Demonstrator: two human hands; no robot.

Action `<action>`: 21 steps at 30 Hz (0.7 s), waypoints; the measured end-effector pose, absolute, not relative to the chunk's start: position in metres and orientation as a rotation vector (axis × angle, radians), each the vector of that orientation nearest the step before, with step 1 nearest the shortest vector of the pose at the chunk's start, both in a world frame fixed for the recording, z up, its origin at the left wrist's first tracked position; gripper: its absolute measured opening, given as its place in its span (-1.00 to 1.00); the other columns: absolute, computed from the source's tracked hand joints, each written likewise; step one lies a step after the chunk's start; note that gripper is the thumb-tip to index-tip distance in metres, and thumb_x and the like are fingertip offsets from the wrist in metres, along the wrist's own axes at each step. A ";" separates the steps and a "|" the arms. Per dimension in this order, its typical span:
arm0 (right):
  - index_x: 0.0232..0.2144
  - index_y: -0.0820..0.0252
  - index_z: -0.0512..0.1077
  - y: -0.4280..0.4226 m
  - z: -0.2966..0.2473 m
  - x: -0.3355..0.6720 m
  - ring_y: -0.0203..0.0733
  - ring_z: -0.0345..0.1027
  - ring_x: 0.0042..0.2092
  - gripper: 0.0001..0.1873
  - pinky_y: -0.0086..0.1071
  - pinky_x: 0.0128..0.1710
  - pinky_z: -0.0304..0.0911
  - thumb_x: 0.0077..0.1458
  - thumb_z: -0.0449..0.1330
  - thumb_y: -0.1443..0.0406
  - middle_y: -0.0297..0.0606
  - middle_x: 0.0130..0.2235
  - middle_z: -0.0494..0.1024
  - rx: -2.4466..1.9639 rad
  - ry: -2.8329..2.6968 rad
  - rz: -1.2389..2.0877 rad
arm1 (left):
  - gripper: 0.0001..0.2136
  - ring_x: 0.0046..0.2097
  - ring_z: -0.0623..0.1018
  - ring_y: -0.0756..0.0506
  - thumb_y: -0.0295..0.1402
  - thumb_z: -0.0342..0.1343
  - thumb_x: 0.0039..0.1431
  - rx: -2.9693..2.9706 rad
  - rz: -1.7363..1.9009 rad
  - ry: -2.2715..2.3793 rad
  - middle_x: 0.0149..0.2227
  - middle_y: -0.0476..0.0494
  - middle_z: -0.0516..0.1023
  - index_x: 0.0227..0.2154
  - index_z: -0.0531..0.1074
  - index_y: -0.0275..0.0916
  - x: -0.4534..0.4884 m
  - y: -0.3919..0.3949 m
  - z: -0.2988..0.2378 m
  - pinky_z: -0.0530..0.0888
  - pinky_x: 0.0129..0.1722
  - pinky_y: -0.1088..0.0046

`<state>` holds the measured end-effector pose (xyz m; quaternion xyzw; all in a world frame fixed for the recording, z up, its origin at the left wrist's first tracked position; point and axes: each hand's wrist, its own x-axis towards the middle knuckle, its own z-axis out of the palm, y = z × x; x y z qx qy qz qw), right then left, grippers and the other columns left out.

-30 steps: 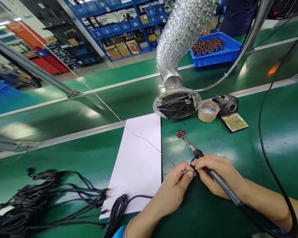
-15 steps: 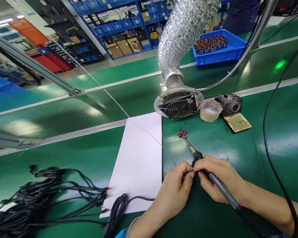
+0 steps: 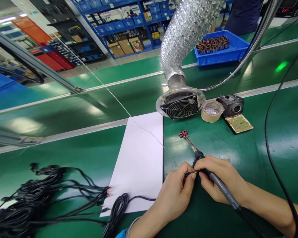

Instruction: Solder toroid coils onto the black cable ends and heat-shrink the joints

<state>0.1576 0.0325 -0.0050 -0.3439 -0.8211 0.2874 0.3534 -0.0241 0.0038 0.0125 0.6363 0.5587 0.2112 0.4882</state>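
Observation:
My left hand (image 3: 177, 188) is closed, pinching the end of a black cable (image 3: 144, 198) between thumb and fingertips; a yellowish wire end shows at the pinch. My right hand (image 3: 222, 178) is wrapped round the grey handle of a soldering iron (image 3: 223, 190), and its fingertips meet the wire end beside my left thumb. The iron's metal tip points away from me, close to a small cluster of red-and-black wound coils (image 3: 183, 134) on the green bench. A thin strand of solder wire (image 3: 154, 137) runs down over a white sheet (image 3: 139, 158) towards my left hand.
A bundle of black cables (image 3: 39, 195) lies at the left. Beyond my hands stand a fume extractor fan (image 3: 180, 107), a round tub (image 3: 212, 111) and an iron stand with sponge (image 3: 239, 124). A blue tray (image 3: 221, 58) of coils sits behind. The iron's cord (image 3: 268, 142) loops at the right.
The view has shifted slightly. The yellowish wire end shows a little more between my fingertips; both hands keep their grip.

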 end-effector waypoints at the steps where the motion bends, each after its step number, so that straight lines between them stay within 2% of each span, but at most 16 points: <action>1: -0.20 0.12 0.35 0.033 -0.003 0.159 -0.30 0.35 -0.41 -0.75 -0.44 -0.40 0.27 0.11 0.04 0.50 -0.34 -0.37 0.46 -0.883 -2.108 0.743 | -0.81 -0.42 0.31 -0.03 -0.29 -0.12 0.35 1.537 0.510 1.358 -0.48 0.06 0.32 -0.37 0.29 -0.19 -0.025 0.004 0.012 0.23 -0.39 0.45; 4: -0.08 0.13 0.38 0.034 0.007 0.165 -0.32 0.41 -0.37 -0.73 -0.45 -0.35 0.32 0.22 0.05 0.47 -0.31 -0.31 0.53 -0.857 -2.035 0.745 | -0.78 -0.47 0.24 -0.01 -0.25 -0.13 0.35 1.498 0.492 1.377 -0.53 0.09 0.24 -0.40 0.27 -0.18 -0.026 0.005 0.012 0.18 -0.46 0.46; 6: 0.07 0.11 0.37 0.033 0.016 0.173 -0.31 0.40 -0.36 -0.65 -0.45 -0.35 0.32 0.26 0.07 0.43 -0.32 -0.31 0.53 -0.871 -2.017 0.750 | -0.78 -0.50 0.22 -0.01 -0.24 -0.12 0.34 1.476 0.488 1.389 -0.55 0.10 0.21 -0.41 0.27 -0.18 -0.026 0.006 0.013 0.15 -0.49 0.46; 8: 0.13 0.06 0.37 0.031 0.022 0.183 -0.29 0.38 -0.36 -0.61 -0.42 -0.37 0.29 0.28 0.08 0.38 -0.31 -0.33 0.49 -0.917 -2.006 0.773 | -0.79 -0.51 0.20 0.00 -0.25 -0.11 0.32 1.458 0.484 1.398 -0.57 0.11 0.20 -0.41 0.26 -0.18 -0.026 0.006 0.014 0.13 -0.51 0.47; 12: -0.07 0.02 0.48 0.029 0.025 0.198 -0.29 0.27 -0.43 -0.76 -0.40 -0.47 0.15 0.26 0.09 0.30 -0.35 -0.39 0.45 -0.970 -1.945 0.906 | -0.82 -0.55 0.16 0.01 -0.29 -0.10 0.29 1.441 0.462 1.423 -0.61 0.14 0.16 -0.42 0.26 -0.18 -0.026 0.007 0.015 0.08 -0.55 0.47; 15: -0.23 0.07 0.47 0.030 0.023 0.200 -0.28 0.21 -0.47 -0.84 -0.39 -0.49 0.07 0.22 0.09 0.27 -0.38 -0.45 0.40 -0.979 -1.913 0.997 | -0.83 -0.56 0.16 0.01 -0.29 -0.10 0.29 1.457 0.455 1.430 -0.61 0.14 0.16 -0.42 0.27 -0.17 -0.027 0.006 0.014 0.07 -0.55 0.47; 21: -0.27 0.08 0.46 0.031 0.022 0.196 -0.27 0.21 -0.45 -0.85 -0.38 -0.47 0.05 0.19 0.07 0.29 -0.38 -0.44 0.40 -0.992 -1.896 1.048 | -0.83 -0.55 0.17 0.02 -0.31 -0.10 0.29 1.465 0.448 1.427 -0.61 0.14 0.16 -0.41 0.27 -0.18 -0.026 0.006 0.015 0.08 -0.55 0.48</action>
